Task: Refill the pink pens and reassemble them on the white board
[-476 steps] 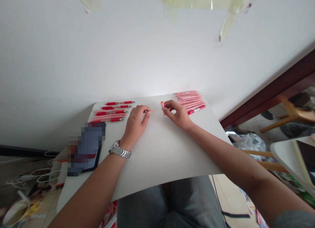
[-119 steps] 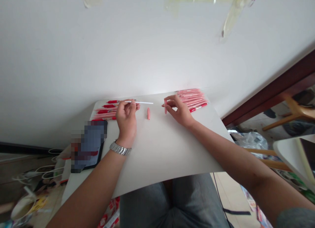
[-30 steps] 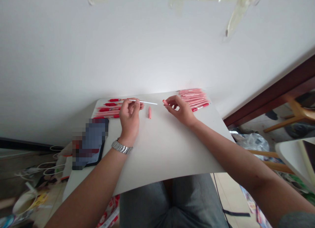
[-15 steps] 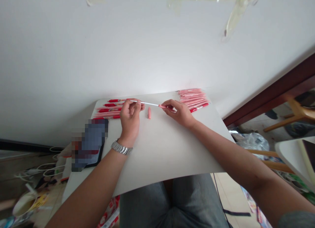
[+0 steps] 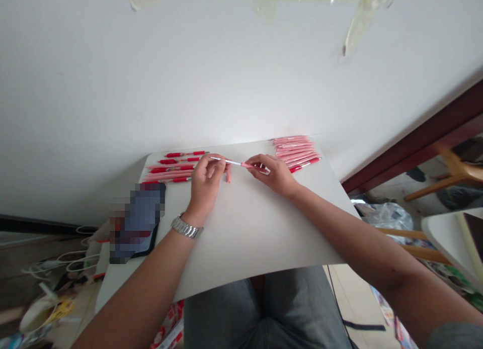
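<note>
A thin white pen refill (image 5: 234,163) is pinched between the thumb and fingers of my left hand (image 5: 206,180). Its right end meets the pink tip of a pen barrel (image 5: 246,165), which my right hand (image 5: 273,174) grips; most of that barrel is hidden by the fingers. On the table just beyond my left fingertips lies a short pink pen part (image 5: 228,176), partly covered by the hand. Left of my left hand are several red and pink pens (image 5: 169,169) in a loose row.
A stack of pink pens (image 5: 296,149) lies at the back right of the white table (image 5: 245,238), with a red pen (image 5: 305,165) at its front. A phone (image 5: 141,223), blurred out, rests at the left edge. The wall (image 5: 226,77) rises directly behind.
My left hand has moved right along the refill, closer to my right hand, and now partly covers the short pink part. Less of the refill shows between the hands.
</note>
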The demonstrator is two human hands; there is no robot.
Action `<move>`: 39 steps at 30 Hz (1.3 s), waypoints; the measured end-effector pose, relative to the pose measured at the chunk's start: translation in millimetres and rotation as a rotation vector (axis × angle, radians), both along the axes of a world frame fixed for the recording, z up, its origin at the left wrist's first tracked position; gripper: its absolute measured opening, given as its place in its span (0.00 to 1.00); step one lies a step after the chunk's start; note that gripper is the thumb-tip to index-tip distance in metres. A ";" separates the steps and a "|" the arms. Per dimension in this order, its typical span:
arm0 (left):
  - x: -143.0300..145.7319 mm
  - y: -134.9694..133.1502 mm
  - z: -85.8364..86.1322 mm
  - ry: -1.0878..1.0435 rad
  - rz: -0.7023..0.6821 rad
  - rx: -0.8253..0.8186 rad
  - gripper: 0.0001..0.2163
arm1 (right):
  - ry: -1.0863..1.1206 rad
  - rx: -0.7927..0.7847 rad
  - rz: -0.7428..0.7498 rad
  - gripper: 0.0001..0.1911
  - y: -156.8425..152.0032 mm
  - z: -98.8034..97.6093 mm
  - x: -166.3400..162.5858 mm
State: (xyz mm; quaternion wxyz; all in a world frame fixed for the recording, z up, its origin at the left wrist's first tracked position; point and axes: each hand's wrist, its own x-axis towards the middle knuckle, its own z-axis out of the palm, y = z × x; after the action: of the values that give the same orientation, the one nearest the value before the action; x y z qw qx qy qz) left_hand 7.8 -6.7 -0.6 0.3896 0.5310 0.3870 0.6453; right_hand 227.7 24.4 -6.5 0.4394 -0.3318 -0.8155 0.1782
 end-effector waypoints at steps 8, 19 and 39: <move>-0.5 -1.0 1.7 -0.002 -0.021 -0.013 0.14 | -0.006 0.013 0.010 0.08 -0.5 0.9 -0.1; -1.1 -6.4 4.3 0.178 -0.103 -0.051 0.13 | -0.003 0.026 0.067 0.08 -2.8 1.2 -1.0; -2.5 -7.0 6.6 0.195 -0.080 -0.050 0.12 | 0.015 0.012 0.035 0.08 -3.9 3.2 -1.8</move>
State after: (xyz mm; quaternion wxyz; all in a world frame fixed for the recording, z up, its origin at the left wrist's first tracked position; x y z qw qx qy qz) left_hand 5.3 -13.7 6.0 0.3889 0.5964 0.4176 0.5645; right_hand 225.8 20.6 -3.3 0.4443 -0.3136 -0.8189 0.1832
